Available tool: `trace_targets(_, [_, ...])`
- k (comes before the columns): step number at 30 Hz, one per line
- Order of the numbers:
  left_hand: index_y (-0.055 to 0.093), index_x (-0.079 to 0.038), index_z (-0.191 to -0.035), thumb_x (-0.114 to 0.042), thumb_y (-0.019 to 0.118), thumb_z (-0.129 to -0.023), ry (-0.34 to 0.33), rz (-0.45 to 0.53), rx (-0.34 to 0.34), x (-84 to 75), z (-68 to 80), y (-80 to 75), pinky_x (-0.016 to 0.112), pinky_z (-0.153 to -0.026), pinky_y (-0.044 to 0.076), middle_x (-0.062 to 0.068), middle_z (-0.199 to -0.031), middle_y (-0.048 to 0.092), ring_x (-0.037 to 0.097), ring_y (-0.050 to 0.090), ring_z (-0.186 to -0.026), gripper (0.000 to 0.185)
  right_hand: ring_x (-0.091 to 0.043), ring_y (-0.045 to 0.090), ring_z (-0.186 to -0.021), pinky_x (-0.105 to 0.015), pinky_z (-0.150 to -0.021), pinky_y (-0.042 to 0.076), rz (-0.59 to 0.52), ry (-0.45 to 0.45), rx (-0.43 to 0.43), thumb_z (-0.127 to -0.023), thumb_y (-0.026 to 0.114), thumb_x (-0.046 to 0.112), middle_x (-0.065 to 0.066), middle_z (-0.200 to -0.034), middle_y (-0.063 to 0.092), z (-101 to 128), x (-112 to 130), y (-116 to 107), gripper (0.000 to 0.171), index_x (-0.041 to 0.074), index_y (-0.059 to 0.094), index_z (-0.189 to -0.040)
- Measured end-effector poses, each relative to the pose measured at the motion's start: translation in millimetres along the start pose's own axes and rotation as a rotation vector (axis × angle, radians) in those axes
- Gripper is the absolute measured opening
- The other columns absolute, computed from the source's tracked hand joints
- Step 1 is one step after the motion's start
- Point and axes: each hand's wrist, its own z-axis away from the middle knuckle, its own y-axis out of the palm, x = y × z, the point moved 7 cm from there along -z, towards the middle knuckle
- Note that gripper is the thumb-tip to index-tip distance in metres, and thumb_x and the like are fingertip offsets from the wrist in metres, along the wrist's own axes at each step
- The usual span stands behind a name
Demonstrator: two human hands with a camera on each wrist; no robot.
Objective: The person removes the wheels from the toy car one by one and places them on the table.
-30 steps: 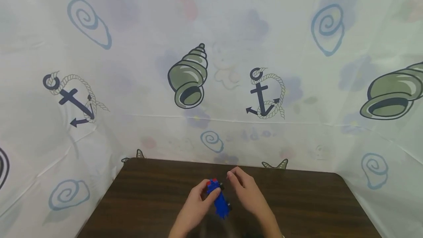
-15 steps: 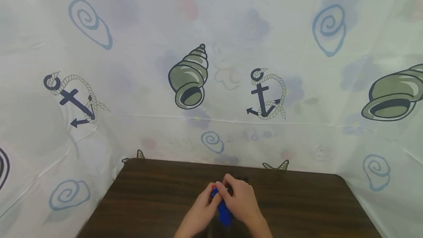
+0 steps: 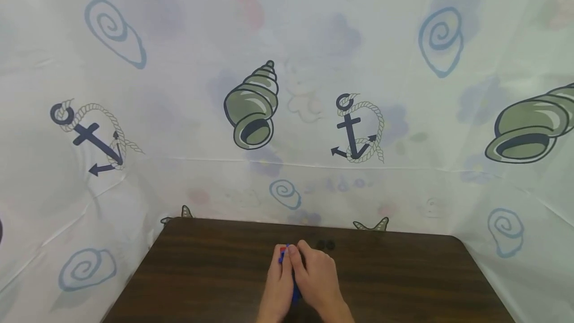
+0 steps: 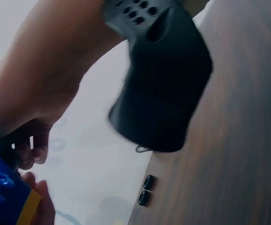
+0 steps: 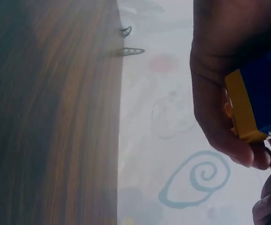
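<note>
Both hands meet around a blue toy car built of toy bricks, over the near middle of the table. My left hand grips it from the left side; a red part shows at its far end. My right hand holds it from the right, thumb and fingers curled at the far end and close against the left thumb. In the left wrist view the blue body has a yellow brick along one edge. The right wrist view shows left fingers around that yellow brick. Most of the car is hidden by the hands.
Two small black wheels lie side by side on the dark wooden table, beyond the right hand. White cloth printed with shells and anchors hangs behind and at both sides. A black device sits at the right wrist.
The right hand has come in leftward and taken hold of the car beside the left hand. The car is now mostly covered, and the two wheels on the table show past the right hand.
</note>
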Motion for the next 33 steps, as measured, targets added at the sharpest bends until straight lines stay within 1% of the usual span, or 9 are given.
trace_targets(2, [0.051,-0.013,-0.116,-0.049,0.032,-0.118,0.001,0.028,-0.031,-0.7,1.0,-0.9,0.026,-0.075,0.050,0.002,-0.094,0.061,0.014,0.062,-0.085,0.041,0.005,0.035,-0.051,-0.019,-0.051,0.032,-0.012,-0.003,0.006,-0.111,0.059,0.033,0.022,-0.058,0.033,0.3,2.0,0.9,0.040,0.029,0.046,-0.074])
trace_targets(5, [0.049,-0.012,-0.108,-0.045,0.029,-0.119,0.022,0.034,-0.058,-2.1,2.9,-2.7,0.025,-0.072,0.048,0.000,-0.090,0.056,0.013,0.058,-0.081,0.041,0.006,0.032,-0.049,-0.019,-0.049,0.030,-0.018,-0.018,0.008,-0.111,0.059,0.032,0.022,-0.058,0.030,0.7,4.9,1.8,0.041,0.028,0.044,-0.073])
trace_targets(9, [0.049,-0.011,-0.101,-0.038,0.030,-0.120,0.079,0.002,-0.080,-6.5,4.3,-6.4,0.024,-0.070,0.046,-0.002,-0.087,0.051,0.010,0.054,-0.078,0.039,0.008,0.030,-0.049,-0.017,-0.048,0.029,-0.005,-0.052,-0.009,-0.109,0.061,0.031,0.023,-0.058,0.029,1.2,6.9,2.4,0.040,0.027,0.045,-0.073])
trace_targets(12, [0.051,-0.011,-0.100,-0.036,0.030,-0.120,0.094,-0.018,-0.077,-9.0,3.8,-8.3,0.024,-0.070,0.046,-0.002,-0.087,0.051,0.009,0.055,-0.078,0.039,0.010,0.028,-0.048,-0.014,-0.048,0.026,0.013,-0.095,-0.027,-0.109,0.062,0.030,0.023,-0.058,0.028,1.5,6.8,2.6,0.039,0.025,0.045,-0.073])
trace_targets(14, [0.052,-0.011,-0.100,-0.038,0.030,-0.120,0.083,-0.019,-0.057,-9.3,2.9,-8.1,0.024,-0.070,0.047,-0.002,-0.087,0.053,0.010,0.056,-0.077,0.040,0.012,0.023,-0.048,-0.012,-0.047,0.022,0.037,-0.136,-0.048,-0.109,0.062,0.028,0.023,-0.059,0.025,1.4,6.7,1.9,0.040,0.024,0.043,-0.073])
trace_targets(18, [0.050,-0.010,-0.099,-0.042,0.028,-0.120,0.057,0.002,0.019,-9.4,1.3,-4.0,0.025,-0.064,0.046,-0.001,-0.083,0.051,0.009,0.052,-0.069,0.044,0.014,0.011,-0.050,-0.009,-0.046,0.014,0.068,-0.226,-0.119,-0.107,0.061,0.025,0.023,-0.060,0.020,2.0,6.7,-2.8,0.041,0.021,0.040,-0.072])
trace_targets(22, [0.048,-0.007,-0.098,-0.041,0.028,-0.120,0.047,0.035,0.073,-9.5,0.6,0.1,0.024,-0.058,0.043,-0.002,-0.080,0.048,0.007,0.046,-0.063,0.046,0.015,0.008,-0.052,-0.008,-0.046,0.012,0.067,-0.288,-0.165,-0.105,0.062,0.022,0.022,-0.059,0.020,2.9,6.8,-7.0,0.041,0.020,0.039,-0.070])
trace_targets(26, [0.049,-0.005,-0.101,-0.041,0.028,-0.120,0.031,0.057,0.100,-8.3,0.4,1.4,0.024,-0.057,0.042,-0.002,-0.080,0.048,0.007,0.046,-0.063,0.046,0.015,0.008,-0.052,-0.008,-0.046,0.011,0.081,-0.313,-0.168,-0.104,0.062,0.018,0.020,-0.058,0.021,2.9,6.8,-7.9,0.042,0.020,0.039,-0.069])
trace_targets(33, [0.051,-0.006,-0.103,-0.042,0.027,-0.120,0.010,0.048,0.140,-3.6,-1.4,-1.0,0.024,-0.059,0.042,-0.003,-0.082,0.048,0.008,0.046,-0.065,0.046,0.013,0.008,-0.054,-0.008,-0.047,0.011,0.100,-0.355,-0.153,-0.104,0.061,0.018,0.018,-0.058,0.022,2.3,7.0,-6.3,0.042,0.020,0.038,-0.068])
